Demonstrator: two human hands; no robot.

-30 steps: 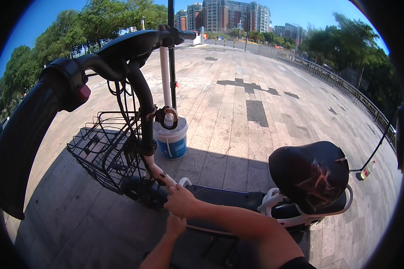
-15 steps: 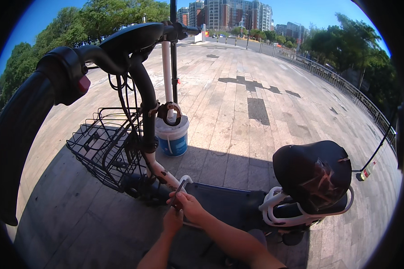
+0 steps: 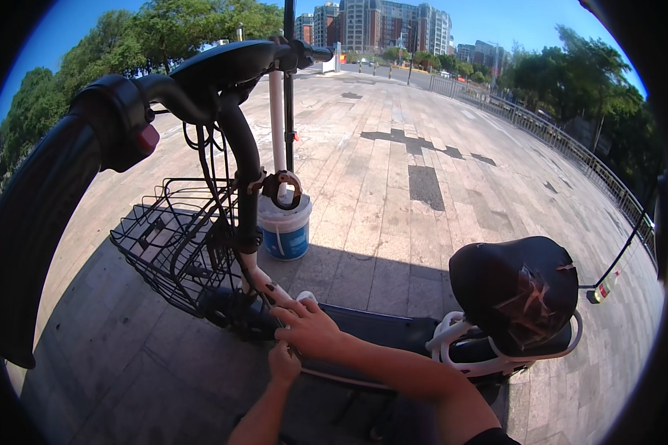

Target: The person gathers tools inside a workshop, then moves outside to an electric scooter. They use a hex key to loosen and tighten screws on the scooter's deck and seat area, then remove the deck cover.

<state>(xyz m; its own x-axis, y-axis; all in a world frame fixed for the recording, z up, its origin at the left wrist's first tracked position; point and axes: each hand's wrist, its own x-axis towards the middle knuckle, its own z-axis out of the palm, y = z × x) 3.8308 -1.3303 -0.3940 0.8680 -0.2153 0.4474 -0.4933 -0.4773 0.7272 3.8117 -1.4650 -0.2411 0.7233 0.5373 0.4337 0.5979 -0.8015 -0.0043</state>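
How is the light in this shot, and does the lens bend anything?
Head view: hard sun, sharp dark shadow under the scooter where both hands work; the fisheye bows the handlebar and fence near the black rim; the seat stays in focus.

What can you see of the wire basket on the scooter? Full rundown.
The wire basket is black, an open grid that looks like coated metal wire, roughly rectangular with a thicker rim. It sits low at the front of the scooter, left of the black steering column, which it seems mounted to; the mount itself is hard to make out. Cables from the handlebar run down past its right edge. It looks empty, with pavement showing through the mesh. Neither hand touches it; both work just below and right of it.
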